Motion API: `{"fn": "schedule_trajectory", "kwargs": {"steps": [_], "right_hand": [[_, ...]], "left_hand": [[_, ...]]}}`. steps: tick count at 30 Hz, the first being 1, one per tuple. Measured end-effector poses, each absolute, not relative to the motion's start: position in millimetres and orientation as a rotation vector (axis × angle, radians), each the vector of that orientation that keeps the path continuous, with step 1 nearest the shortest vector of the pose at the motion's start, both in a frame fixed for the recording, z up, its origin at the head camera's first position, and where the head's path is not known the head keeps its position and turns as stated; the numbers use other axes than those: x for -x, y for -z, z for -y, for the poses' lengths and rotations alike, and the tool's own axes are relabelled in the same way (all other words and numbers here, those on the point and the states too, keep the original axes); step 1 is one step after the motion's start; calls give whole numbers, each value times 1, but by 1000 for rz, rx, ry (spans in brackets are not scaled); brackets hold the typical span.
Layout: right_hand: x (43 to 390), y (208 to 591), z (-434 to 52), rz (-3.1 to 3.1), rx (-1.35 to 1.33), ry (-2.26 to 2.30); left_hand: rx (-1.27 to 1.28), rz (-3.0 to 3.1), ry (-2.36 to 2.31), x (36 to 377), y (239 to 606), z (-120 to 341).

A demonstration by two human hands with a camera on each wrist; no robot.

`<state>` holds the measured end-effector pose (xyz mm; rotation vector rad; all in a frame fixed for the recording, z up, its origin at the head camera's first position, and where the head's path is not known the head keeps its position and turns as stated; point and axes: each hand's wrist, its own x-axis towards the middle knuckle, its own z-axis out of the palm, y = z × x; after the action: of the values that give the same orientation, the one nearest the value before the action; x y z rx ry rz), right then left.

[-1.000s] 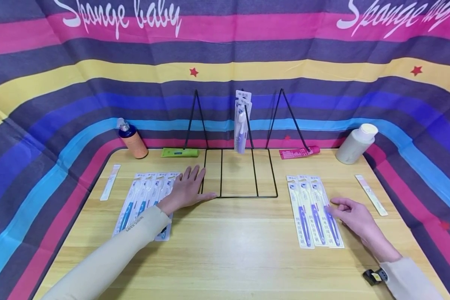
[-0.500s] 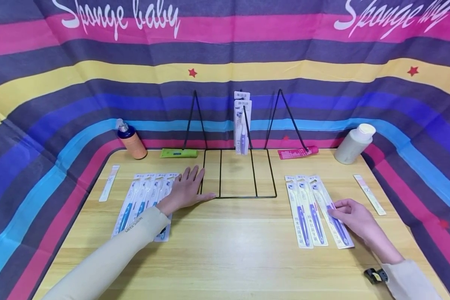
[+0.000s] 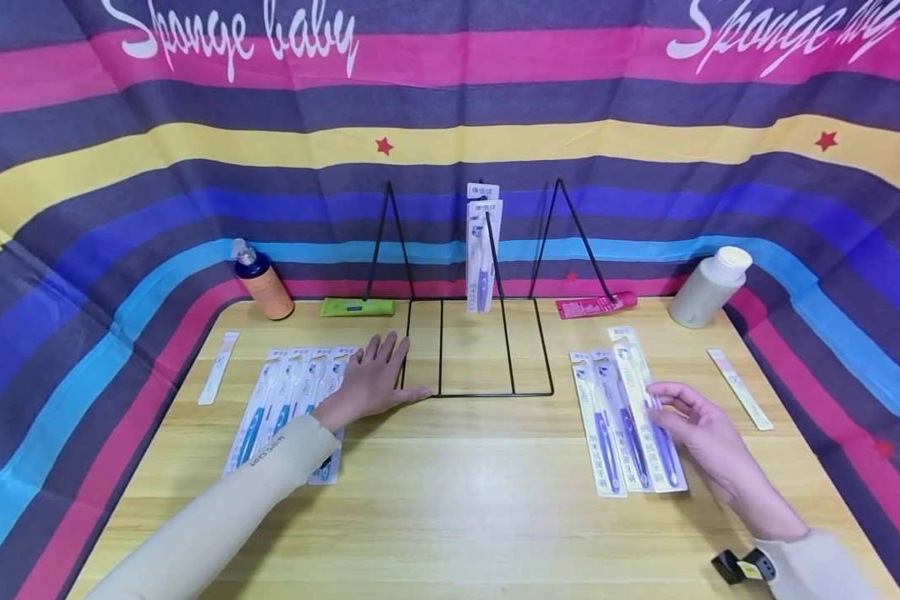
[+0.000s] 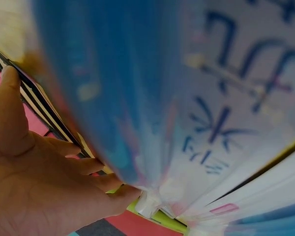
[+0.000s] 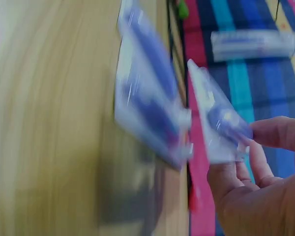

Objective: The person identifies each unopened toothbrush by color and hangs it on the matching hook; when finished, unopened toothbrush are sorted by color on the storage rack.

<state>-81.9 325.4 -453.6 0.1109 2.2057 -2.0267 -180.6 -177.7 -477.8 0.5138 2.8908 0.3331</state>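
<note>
My right hand [image 3: 708, 442] pinches the edge of a packaged purple toothbrush [image 3: 648, 412], lifted off the table; in the right wrist view this package [image 5: 219, 120] stands apart from the others. Two more purple toothbrush packs [image 3: 598, 433] lie just left of it. My left hand [image 3: 371, 375] lies with fingers spread on the left front corner of a black wire rack [image 3: 495, 393]. Under the left forearm are several blue toothbrush packs [image 3: 258, 408], partly hidden and large in the left wrist view. On the rack's middle hook hang purple toothbrush packs [image 3: 483, 258].
A green tube [image 3: 357, 307] and a pink tube [image 3: 596, 305] lie beside the rack. An orange pump bottle [image 3: 266, 283] stands back left, a white bottle [image 3: 711, 287] back right. Thin white sachets [image 3: 219, 368] lie near both side edges. Striped cloth [image 3: 450, 100] encloses the table.
My right hand has taken hold of the rightmost purple toothbrush pack, slid it aside to the right, then raised it. The left hand stays where it was.
</note>
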Motion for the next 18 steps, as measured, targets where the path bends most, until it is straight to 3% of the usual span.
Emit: {"fn": "schedule_trajectory", "kwargs": {"steps": [18], "right_hand": [[87,408,-203,-2213,381,2213]], "left_hand": [[-560,-2894,-390,184,489,184]]}}
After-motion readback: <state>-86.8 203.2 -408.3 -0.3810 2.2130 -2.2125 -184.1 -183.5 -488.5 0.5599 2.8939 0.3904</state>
